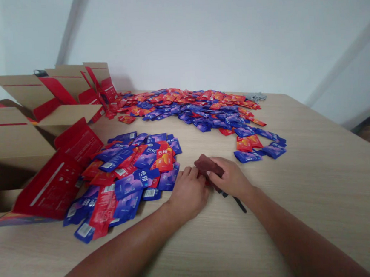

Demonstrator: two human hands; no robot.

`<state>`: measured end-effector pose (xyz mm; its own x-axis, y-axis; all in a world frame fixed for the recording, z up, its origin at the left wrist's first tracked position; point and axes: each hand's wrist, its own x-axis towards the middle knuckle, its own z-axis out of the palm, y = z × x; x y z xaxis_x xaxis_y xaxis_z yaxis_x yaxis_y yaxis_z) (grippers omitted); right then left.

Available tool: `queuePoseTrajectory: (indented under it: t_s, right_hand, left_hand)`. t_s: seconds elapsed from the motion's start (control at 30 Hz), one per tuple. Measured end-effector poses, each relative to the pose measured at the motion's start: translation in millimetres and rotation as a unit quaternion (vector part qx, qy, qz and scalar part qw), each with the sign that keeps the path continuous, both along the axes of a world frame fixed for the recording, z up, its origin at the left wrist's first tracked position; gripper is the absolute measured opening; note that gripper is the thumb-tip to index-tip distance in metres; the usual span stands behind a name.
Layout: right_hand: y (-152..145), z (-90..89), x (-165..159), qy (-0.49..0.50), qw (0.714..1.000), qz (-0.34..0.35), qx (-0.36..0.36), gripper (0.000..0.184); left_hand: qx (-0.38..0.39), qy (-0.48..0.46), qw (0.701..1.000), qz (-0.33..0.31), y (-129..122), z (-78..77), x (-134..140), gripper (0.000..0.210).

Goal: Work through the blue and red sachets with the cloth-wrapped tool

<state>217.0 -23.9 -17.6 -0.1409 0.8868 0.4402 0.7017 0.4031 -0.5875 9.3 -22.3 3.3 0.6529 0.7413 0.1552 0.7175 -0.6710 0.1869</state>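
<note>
My right hand [231, 177] is closed around a limp, flat, dark brown piece [207, 164], its exact kind unclear. Below that hand a thin black strip [240, 205] sticks out over the table; whether it belongs to the brown piece cannot be told. My left hand [191, 192] meets the right one, its fingers curled in at the brown piece's lower left side. What those fingertips grip is hidden. Just left of my left hand lies a heap of purple sachets [127, 183] and red sachets [164, 159], loosely overlapping.
Red and tan cardboard boxes [14, 130] with flaps raised stand along the left. A long pile of red and purple sachets [195, 105] spreads across the back of the wooden table [319, 179]. A few stray sachets [274, 149] lie right of centre. Grey scraps [256, 96] sit behind.
</note>
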Motion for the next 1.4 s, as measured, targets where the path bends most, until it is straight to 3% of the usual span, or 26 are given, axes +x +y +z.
queuePoseTrajectory:
  t_s: [0.2,0.4,0.53,0.67,0.83,0.93,1.17,1.27,1.4]
  right_hand:
    - [15.9,-17.4,12.9,-0.047,0.997,-0.049,-0.027,0.048]
    - [20.9,-21.4,21.7,-0.071,0.990,-0.124,-0.017,0.047]
    - [18.4,-19.3,20.0,-0.075,0.992,-0.103,0.000,0.050]
    - [12.2,-11.1,14.0,-0.063,0.997,-0.029,0.025,0.053]
    - [4.6,0.0,5.7,-0.060,0.997,0.045,0.005,0.057]
    - [7.0,-3.1,6.7,-0.065,0.997,0.033,-0.009,0.055]
    - [19.2,-20.8,17.8,-0.076,0.993,-0.093,-0.003,0.045]
    - [17.1,-18.4,17.0,-0.082,0.994,-0.075,0.012,0.047]
    - [10.2,-8.3,12.2,-0.077,0.997,0.005,0.013,0.054]
  left_hand:
    - [-0.008,0.005,0.999,-0.033,-3.9,3.0,1.2,0.024]
    - [-0.019,0.000,0.999,-0.045,-16.2,10.3,1.8,0.020]
    - [-0.026,0.003,0.998,-0.051,-17.5,11.7,1.4,0.020]
    - [-0.021,0.009,0.999,-0.045,-16.7,9.4,1.9,0.020]
    - [-0.024,-0.003,0.999,-0.035,-16.5,5.6,1.9,0.018]
    - [-0.028,-0.005,0.999,-0.038,-16.3,6.0,1.8,0.020]
    - [-0.028,-0.008,0.998,-0.060,-21.2,12.8,1.6,0.031]
    - [-0.033,-0.011,0.996,-0.077,-22.6,13.1,1.1,0.032]
    - [-0.031,-0.012,0.996,-0.083,-22.7,9.7,1.9,0.028]
